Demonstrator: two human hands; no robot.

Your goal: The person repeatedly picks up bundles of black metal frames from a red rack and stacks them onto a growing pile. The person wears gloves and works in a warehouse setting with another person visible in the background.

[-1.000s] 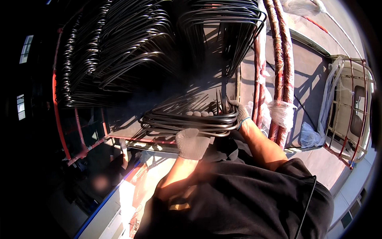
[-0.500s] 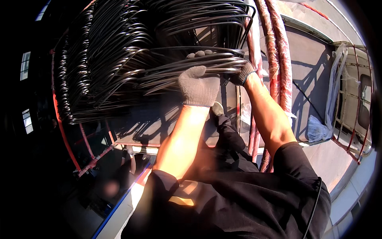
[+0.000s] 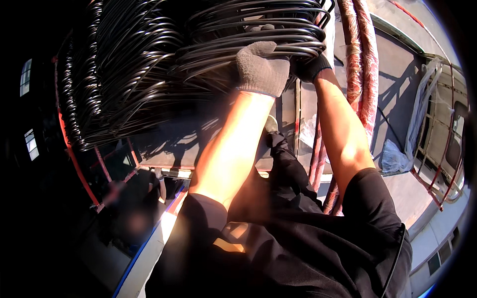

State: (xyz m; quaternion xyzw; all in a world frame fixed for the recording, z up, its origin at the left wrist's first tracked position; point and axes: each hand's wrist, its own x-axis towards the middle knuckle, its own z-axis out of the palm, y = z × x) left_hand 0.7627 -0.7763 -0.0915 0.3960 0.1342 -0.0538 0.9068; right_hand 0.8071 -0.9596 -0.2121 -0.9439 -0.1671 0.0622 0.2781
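My left hand (image 3: 263, 68), in a grey knit glove, is closed round a bundle of black wire (image 3: 211, 55). Its thumb lies on the near side and the fingertips show beyond the strands. Closed under the bundle's right end is my right hand (image 3: 312, 68), also gloved, its fingers mostly hidden by shade and wire. The strands are glossy and bend back in loops at the right end. More looped black wire coils (image 3: 144, 59) lie in a large stack to the left and behind.
Plastic-wrapped reddish tubes (image 3: 361, 64) run along the right of the wire. Clear plastic sheeting (image 3: 397, 156) hangs by a metal rail frame farther right. A red rail (image 3: 72, 151) edges the left side. Another person (image 3: 161, 187) stands below at the lower left. My shoe (image 3: 271, 124) rests on the grey bed.
Both hands have moved slightly up and right in view, still on the wire bundle, which now sits closer to the loops behind it. The view has also shifted a little.
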